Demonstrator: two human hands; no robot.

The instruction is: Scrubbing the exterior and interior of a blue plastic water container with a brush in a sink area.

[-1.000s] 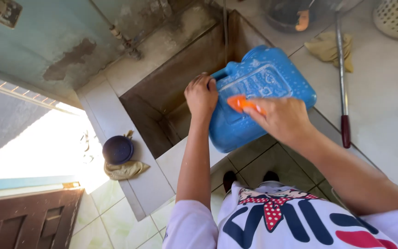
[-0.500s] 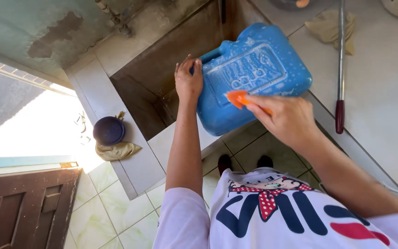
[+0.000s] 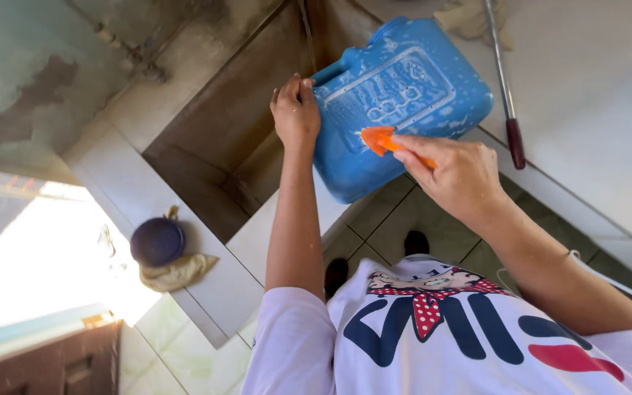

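Observation:
A blue plastic jerrycan (image 3: pixel 396 102), wet and soapy, lies tilted on the tiled rim of a sunken basin (image 3: pixel 213 139). My left hand (image 3: pixel 295 111) grips the can's handle end at its left side. My right hand (image 3: pixel 456 174) holds an orange scrubbing pad (image 3: pixel 379 139) pressed against the can's broad embossed face.
A dark round lid (image 3: pixel 157 241) rests on a crumpled cloth (image 3: pixel 177 272) on the tiled ledge at left. A metal rod with a dark red grip (image 3: pixel 508 88) lies on the white counter at right, near a rag (image 3: pixel 466 18). A brown door (image 3: pixel 45 362) is at lower left.
The view has shifted, so the can sits higher in frame. My right hand with the orange pad has slid a little across the can's face. The left hand keeps its grip.

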